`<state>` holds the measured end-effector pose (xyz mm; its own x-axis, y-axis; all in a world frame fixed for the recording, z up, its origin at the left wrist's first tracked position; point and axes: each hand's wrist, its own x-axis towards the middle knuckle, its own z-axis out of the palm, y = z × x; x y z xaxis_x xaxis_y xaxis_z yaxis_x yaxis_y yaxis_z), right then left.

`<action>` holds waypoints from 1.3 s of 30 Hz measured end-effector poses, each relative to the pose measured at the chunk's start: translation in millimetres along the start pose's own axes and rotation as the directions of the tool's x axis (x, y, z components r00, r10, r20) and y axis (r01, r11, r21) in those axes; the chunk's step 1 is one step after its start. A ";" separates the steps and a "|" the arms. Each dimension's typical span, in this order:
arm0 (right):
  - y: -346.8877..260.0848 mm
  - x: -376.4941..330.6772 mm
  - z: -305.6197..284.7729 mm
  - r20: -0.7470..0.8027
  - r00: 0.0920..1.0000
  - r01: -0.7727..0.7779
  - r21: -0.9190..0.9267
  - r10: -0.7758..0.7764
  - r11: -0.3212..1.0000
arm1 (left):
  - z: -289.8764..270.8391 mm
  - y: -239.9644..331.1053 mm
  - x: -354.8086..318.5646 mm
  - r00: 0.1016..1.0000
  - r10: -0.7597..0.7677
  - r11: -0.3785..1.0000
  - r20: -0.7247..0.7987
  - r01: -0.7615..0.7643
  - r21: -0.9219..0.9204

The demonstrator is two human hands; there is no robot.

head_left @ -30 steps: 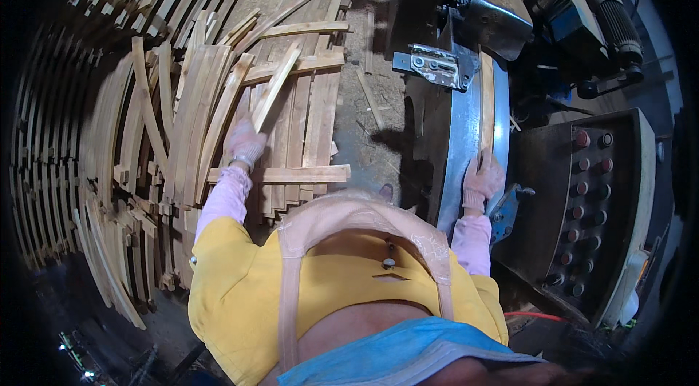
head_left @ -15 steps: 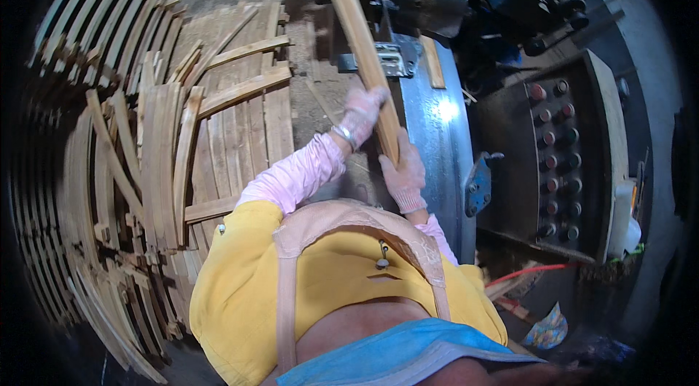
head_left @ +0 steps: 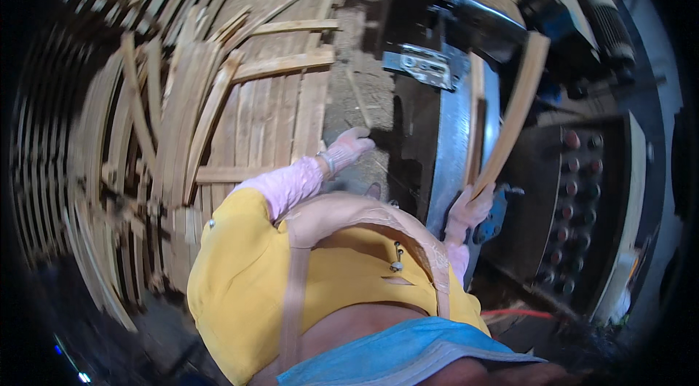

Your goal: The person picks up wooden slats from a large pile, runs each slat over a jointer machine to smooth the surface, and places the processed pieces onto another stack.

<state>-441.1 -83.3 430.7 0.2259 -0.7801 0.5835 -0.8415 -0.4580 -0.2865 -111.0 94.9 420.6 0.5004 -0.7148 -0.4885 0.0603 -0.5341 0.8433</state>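
Note:
My right hand (head_left: 470, 210), in a pale glove, grips the near end of a long wooden strip (head_left: 514, 118). The strip tilts up and away to the right, above the right side of the metal machine bed (head_left: 450, 146). A second piece of wood (head_left: 475, 113) lies lengthwise on that bed, just left of the held strip. My left hand (head_left: 351, 148), also gloved, is off to the left over the sawdust-strewn floor, fingers loosely extended with nothing in them. A metal bracelet circles that wrist.
Stacked wooden strips (head_left: 277, 113) fill the left side, some lying crosswise on top. At the far end of the bed stands the machine head (head_left: 426, 66) with metal fittings. A control panel (head_left: 575, 204) with several buttons and a blue bracket (head_left: 493, 217) are at the right.
My left hand has let go of the wooden strip and moved left. My right hand has carried the strip rightward, away from the machine head, and its far end now leans right. The view has shifted.

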 end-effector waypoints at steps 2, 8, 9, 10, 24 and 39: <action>-13.6 41.3 41.7 -0.001 0.995 -0.103 -0.086 0.103 0.991 | -5.3 6.8 12.2 0.999 0.046 0.999 0.013 -0.046 -0.001; -58.5 107.8 64.1 0.235 0.972 0.036 -0.027 -0.028 0.999 | -90.0 49.8 9.1 0.930 0.076 0.872 -0.359 0.112 0.476; -65.6 105.1 57.3 0.331 0.943 -0.006 0.045 -0.010 0.999 | -114.6 44.3 -0.5 0.870 0.090 0.770 -0.484 0.247 0.589; -55.5 88.9 55.6 0.317 0.948 -0.003 0.053 -0.014 0.999 | -148.3 32.5 -6.6 0.840 0.262 0.785 -0.475 0.101 0.611; 10.1 -45.4 -56.2 0.303 0.953 0.078 -0.156 -0.027 0.985 | -296.7 -123.5 -116.9 0.677 0.203 0.266 -0.707 0.657 0.705; -125.9 86.0 90.0 0.438 0.871 -0.065 0.552 -0.222 0.831 | -154.2 109.3 21.6 0.756 0.036 0.799 -0.653 -0.414 -0.436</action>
<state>-271.5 -131.0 448.6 0.5990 -0.7644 0.2388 -0.4436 -0.5650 -0.6957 39.6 90.7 536.8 0.9448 -0.2646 -0.1930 0.2174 0.0657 0.9739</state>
